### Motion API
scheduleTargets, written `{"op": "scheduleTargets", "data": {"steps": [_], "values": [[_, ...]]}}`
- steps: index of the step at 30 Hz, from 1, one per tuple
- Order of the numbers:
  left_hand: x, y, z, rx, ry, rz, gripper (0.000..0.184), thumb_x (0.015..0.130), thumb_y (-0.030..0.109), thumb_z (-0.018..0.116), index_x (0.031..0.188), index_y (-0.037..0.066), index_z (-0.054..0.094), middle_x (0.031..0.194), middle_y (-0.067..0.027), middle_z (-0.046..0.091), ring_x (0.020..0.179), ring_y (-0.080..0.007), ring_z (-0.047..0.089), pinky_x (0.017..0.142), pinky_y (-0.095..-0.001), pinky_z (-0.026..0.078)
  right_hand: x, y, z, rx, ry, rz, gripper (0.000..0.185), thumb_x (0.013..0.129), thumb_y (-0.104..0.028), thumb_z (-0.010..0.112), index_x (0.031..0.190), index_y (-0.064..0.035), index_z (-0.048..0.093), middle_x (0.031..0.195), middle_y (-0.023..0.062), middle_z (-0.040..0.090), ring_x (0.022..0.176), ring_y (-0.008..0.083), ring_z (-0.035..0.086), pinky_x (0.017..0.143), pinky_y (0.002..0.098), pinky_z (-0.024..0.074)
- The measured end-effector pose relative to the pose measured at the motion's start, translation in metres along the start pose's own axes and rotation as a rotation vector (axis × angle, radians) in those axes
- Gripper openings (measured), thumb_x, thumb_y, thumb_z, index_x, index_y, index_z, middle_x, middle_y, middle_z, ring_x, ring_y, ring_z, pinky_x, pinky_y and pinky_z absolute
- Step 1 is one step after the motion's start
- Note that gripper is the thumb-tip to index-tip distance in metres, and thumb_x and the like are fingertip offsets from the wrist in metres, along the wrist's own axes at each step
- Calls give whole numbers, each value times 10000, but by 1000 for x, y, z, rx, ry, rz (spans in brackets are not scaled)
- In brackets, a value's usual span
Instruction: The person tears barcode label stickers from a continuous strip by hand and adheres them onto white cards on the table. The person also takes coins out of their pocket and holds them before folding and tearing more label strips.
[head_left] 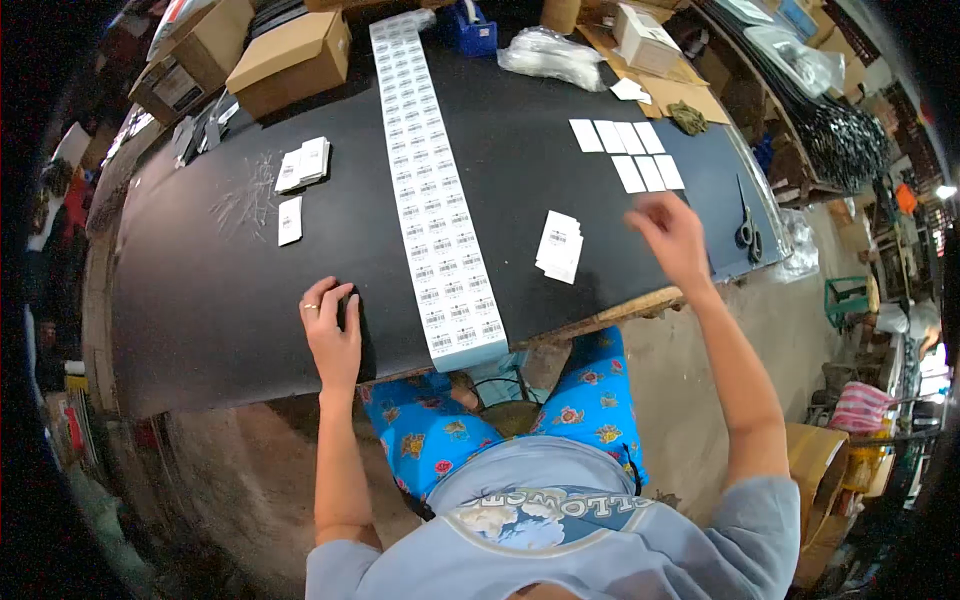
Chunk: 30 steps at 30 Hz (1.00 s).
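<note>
My left hand (333, 335) rests at the front edge of the black table with loosely bent fingers apart, nothing visible in them. A ring is on one finger. My right hand (672, 238) is over the table's right part, its fingers curled together; whatever they hold, if anything, is hidden. Just beyond it, several blank white cards (629, 173) lie in two rows. A small pile of cards with printed barcodes (559, 246) lies left of that hand. Between my hands a long strip of barcode labels (440, 220) runs from the far side to the front edge.
On the left are a stack of tags (303, 164), a single tag (290, 220) and thin clear fasteners (248, 200). Scissors (746, 228) lie at the right edge. A cardboard box (290, 68), blue tape dispenser (474, 32) and plastic bag (552, 58) stand at the back.
</note>
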<state>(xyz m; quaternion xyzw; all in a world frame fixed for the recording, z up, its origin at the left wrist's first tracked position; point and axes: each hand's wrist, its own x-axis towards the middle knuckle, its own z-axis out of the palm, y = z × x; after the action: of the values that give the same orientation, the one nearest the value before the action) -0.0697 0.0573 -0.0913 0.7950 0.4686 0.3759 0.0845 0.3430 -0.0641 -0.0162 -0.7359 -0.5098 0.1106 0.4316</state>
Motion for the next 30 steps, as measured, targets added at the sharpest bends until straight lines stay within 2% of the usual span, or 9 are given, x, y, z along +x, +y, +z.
{"op": "scheduleTargets", "data": {"steps": [4, 10, 12, 13, 14, 20, 22, 26, 30], "values": [[8, 2, 2, -21, 8, -109, 90, 830, 72, 648, 903, 20, 636, 1025, -104, 571, 981, -266, 514, 823, -373, 438, 136, 8, 86, 112, -140, -134, 128, 760, -92, 668, 845, 1, 651, 681, 65, 659, 623, 113, 612, 588, 246, 476], [8, 1, -3, -47, 40, -121, 61, 806, 48, 658, 853, 15, 636, 1000, -97, 576, 947, -265, 520, 825, -377, 429, 216, 46, 149, 283, 46, 193, 261, 744, -137, 697, 972, -12, 675, 775, 112, 675, 669, 148, 635, 653, 262, 509], [9, -5, 3, -27, 52, -37, 52, 807, 43, 653, 849, 15, 639, 999, -99, 574, 952, -265, 519, 814, -384, 431, 244, 58, 153, -264, 391, -393, 337, 749, -180, 720, 1034, -12, 656, 933, 151, 662, 759, 176, 636, 700, 279, 509], [10, -5, 5, -51, 64, -72, 51, 807, 40, 653, 849, 14, 640, 998, -100, 576, 951, -266, 521, 807, -386, 433, 241, 37, 147, -173, 418, -402, 311, 778, -184, 699, 1040, -22, 661, 909, 131, 660, 747, 192, 630, 701, 290, 499], [8, -3, 4, -70, 55, -119, 49, 807, 36, 653, 848, 13, 641, 996, -102, 578, 951, -267, 523, 801, -388, 435, 216, 18, 149, -80, 425, -398, 286, 806, -189, 679, 1046, -33, 665, 884, 111, 658, 735, 209, 623, 702, 302, 489], [2, 6, -9, -225, 140, -149, 55, 822, 41, 661, 864, 8, 647, 960, -74, 609, 816, -200, 562, 718, -315, 456, 38, -78, 117, 291, -728, 131, 270, 827, -161, 657, 1045, -3, 637, 842, 95, 612, 843, 170, 604, 690, 273, 468], [-6, 13, -10, -399, 158, -224, 51, 833, 41, 654, 873, 11, 649, 956, -58, 617, 759, -167, 569, 685, -286, 462, -20, -83, 114, 58, -582, -143, 268, 827, -140, 652, 1047, 10, 628, 794, 110, 579, 779, 190, 603, 661, 289, 471], [-34, 49, -31, -562, -75, -457, 119, 860, 46, 629, 975, 15, 639, 989, -40, 620, 802, -117, 602, 683, -240, 476, -80, -84, 109, 173, -369, 32, 376, 805, -93, 682, 1157, -16, 577, 908, 119, 553, 800, 183, 588, 679, 288, 492], [-43, 73, -31, -1117, -80, -837, 392, 899, 79, 563, 1254, -34, 442, 1167, -162, 560, 1082, -237, 571, 900, -305, 474, -94, -50, 121, 574, -307, 228, 424, 793, -85, 692, 1189, -17, 557, 862, 50, 552, 728, 96, 536, 636, 241, 468]]}}
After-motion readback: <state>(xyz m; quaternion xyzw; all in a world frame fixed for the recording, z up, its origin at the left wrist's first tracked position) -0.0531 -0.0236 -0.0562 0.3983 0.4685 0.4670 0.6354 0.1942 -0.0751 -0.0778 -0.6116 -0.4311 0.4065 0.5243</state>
